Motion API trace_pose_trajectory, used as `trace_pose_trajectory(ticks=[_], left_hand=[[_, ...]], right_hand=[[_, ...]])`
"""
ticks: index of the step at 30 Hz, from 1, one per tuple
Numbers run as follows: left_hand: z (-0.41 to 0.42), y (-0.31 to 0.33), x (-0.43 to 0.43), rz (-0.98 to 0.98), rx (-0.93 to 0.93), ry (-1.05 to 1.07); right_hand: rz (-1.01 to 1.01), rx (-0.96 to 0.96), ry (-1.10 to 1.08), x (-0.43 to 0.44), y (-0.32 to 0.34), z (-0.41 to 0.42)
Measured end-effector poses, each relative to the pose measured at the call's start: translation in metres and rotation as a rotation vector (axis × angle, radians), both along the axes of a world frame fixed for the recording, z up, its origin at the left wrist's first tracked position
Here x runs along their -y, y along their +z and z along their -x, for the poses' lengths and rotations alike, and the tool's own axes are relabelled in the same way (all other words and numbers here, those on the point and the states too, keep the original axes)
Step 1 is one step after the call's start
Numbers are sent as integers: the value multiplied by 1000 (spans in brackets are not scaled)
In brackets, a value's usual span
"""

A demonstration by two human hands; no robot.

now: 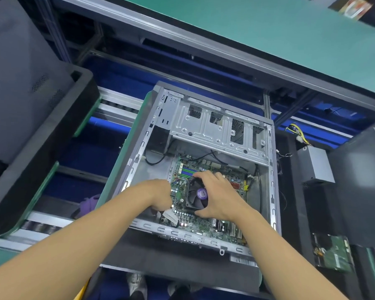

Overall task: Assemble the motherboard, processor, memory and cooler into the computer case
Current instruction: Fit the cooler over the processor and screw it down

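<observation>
An open grey computer case (212, 126) lies on its side in front of me. A green motherboard (206, 226) sits on its floor. On the board stands a black cooler fan (194, 198) with a purple hub label. My right hand (217, 195) grips the cooler, fingers curled over its far edge and thumb at its near edge. My left hand (160, 195) rests at the cooler's left side, fingers curled down onto the board; what they touch is hidden. Blue and green memory slots (187, 171) show beyond the fan.
A black tray (41, 135) holding a dark panel stands at the left. A power supply (318, 165) with yellow cables and a loose green circuit board (331, 254) lie to the right. A green-topped shelf (268, 29) runs above. Shoes show below.
</observation>
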State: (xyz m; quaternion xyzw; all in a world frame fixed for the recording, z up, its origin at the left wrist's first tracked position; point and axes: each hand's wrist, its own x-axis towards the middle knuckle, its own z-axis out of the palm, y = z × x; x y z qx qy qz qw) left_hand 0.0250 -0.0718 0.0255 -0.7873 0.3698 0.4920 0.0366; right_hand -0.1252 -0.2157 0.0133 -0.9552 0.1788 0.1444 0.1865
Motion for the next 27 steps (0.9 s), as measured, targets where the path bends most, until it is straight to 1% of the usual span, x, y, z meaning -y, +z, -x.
trace_pose_trajectory(ticks=[4, 8, 12, 17, 22, 25, 27], left_hand=[[2, 3, -1, -14, -40, 22], [2, -3, -1, -1, -37, 90], [2, -5, -1, -3, -20, 84], [0, -7, 0, 19, 55, -22], [-2, -8, 3, -20, 76, -48], [-4, -10, 6, -21, 110, -32], [-7, -15, 8, -13, 166, 29]], right_hand=[[-2, 6, -10, -2, -2, 1], [9, 5, -1, -2, -4, 1], [76, -22, 57, -3, -5, -2], [114, -17, 66, -5, -5, -1], [114, -31, 81, -9, -3, 0], [111, -35, 44, -11, -1, -1], [110, -48, 40, -12, -3, 0]])
